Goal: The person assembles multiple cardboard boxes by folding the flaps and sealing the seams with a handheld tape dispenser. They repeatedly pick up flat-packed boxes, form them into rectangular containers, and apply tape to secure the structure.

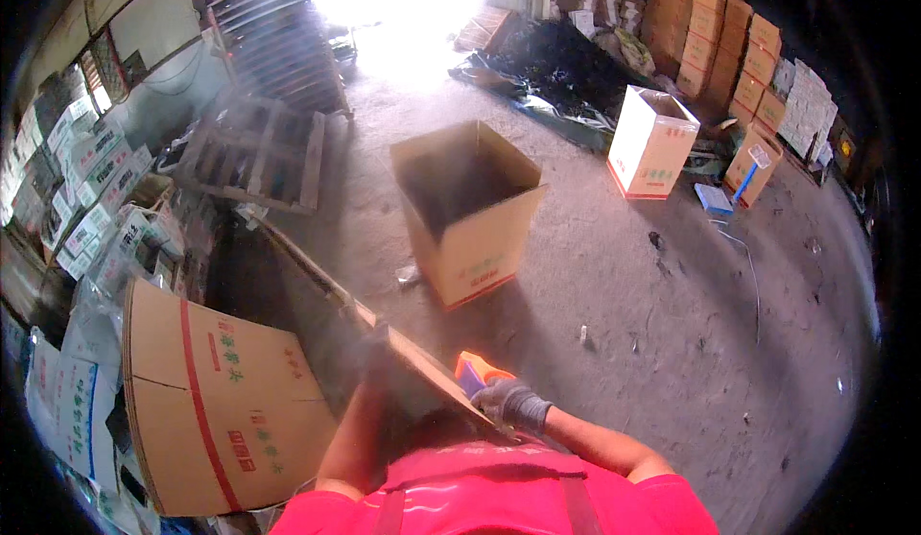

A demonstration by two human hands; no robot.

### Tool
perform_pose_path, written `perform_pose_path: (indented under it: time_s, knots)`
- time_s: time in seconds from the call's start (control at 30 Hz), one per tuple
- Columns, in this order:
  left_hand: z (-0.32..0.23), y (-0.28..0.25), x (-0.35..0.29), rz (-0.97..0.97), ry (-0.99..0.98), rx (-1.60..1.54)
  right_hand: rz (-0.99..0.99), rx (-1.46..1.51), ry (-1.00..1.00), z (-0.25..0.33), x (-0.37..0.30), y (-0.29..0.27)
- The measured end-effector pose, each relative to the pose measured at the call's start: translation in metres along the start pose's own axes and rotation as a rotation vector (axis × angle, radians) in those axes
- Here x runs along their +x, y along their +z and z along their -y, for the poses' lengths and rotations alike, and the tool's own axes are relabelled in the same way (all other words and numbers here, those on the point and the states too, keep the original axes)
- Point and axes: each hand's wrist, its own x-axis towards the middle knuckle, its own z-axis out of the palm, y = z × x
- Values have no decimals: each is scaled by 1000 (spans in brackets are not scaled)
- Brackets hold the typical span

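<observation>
You have a brown cardboard panel in front of you, seen nearly edge-on above the concrete floor, its near end close to your red shirt. Your right hand, in a grey glove, has its grip clamped on an orange-and-purple tape dispenser, just beside the panel's near end. Your left hand is at the panel's left side, but blur hides its fingers, so I cannot tell whether that grip is closed on the board or only pressed against it. If the left hand is merely bracing it, the panel could slip or twist; its far end, well beyond your hands, might then swing into the open-topped carton or the large printed carton on your left. Pressing the dispenser hard against a thin edge could also bend the board or make the tool skid toward your other hand. The panel's long axis runs diagonally, from near your body forward and to your left; the dispenser's head points away from your wrist, forward and leftward.
</observation>
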Motion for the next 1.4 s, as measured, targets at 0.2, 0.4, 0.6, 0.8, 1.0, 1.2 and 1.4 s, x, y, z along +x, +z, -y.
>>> perform_pose_path:
  time_s: [0.2, 0.4, 0.6, 0.8, 1.0, 1.2, 1.4]
  knots:
    - [-14, 19, 16, -22, -6, -1, -53, 97, -112, -29, 3, 4]
    - [24, 17, 78, -165, -19, -220, 75, 179, -29, -18, 36, 5]
    - [70, 0, 135, -254, -38, 16, 129, 133, -4, 20, 52, -6]
    - [105, -18, 172, -117, -55, 312, -199, -294, -89, 10, 55, -12]
    - [167, -13, 242, 14, -399, -191, -202, -498, 74, 31, 70, -12]
    - [58, 3, 177, 356, -273, -518, -404, -399, 143, -64, 13, -34]
    - [36, -64, 170, 669, -272, -578, -468, -372, 341, -91, -63, -76]
